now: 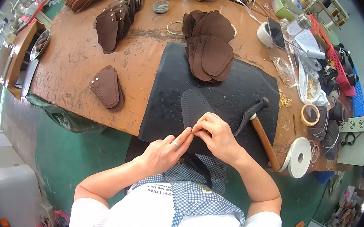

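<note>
On a black mat [166, 94], a dark, flat leather piece [194, 103] with a stitched edge lies before me, wide end away. My left hand [167, 152], a ring on one finger, is closed on its near end, fingers pressed together. My right hand [217, 137] is pinched and meets the left fingertips there. Whatever small thing the right pinch may hold is hidden. To the right rests a hammer [261, 137] with a wooden handle, its head pointing away. Beyond the piece lies a stack of brown leather pieces [210, 56].
At left lie a riveted leather piece [107, 88] and a riveted pile [113, 24]. On the right are small brass-coloured parts [284, 99], a tape roll [309, 114], a white roll [299, 157] and a pink basket [342, 70]. The table's near edge [88, 117] curves before me.
</note>
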Demonstrator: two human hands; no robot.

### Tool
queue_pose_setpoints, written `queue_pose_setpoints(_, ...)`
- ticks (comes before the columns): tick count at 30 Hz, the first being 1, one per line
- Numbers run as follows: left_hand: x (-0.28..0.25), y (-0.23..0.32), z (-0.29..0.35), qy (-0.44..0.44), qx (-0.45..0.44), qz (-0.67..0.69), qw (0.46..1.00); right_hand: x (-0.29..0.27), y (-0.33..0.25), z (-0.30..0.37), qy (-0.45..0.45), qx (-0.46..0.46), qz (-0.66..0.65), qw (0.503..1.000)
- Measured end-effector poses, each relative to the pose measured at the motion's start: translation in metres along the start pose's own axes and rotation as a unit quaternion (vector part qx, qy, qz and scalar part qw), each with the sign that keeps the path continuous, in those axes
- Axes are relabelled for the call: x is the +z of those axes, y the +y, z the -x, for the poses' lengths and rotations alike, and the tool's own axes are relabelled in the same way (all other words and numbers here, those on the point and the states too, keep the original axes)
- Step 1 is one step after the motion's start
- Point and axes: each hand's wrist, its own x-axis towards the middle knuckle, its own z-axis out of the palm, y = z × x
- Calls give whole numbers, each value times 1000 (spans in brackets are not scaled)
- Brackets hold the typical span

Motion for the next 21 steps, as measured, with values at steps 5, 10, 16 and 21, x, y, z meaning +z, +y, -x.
queue_pose_setpoints(5,7,-1,6,37,-13,61,997,1,-1,-2,-10,-2,9,1000)
queue_pose_setpoints(10,6,0,7,23,-41,85,995,1,1,-4,-12,11,6,1000)
queue_pose_setpoints(16,5,-2,7,11,-51,108,993,-3,-3,-11,-47,66,0,997)
queue_pose_setpoints(21,5,-3,6,-4,-60,124,991,-7,0,-14,-76,69,10,995)
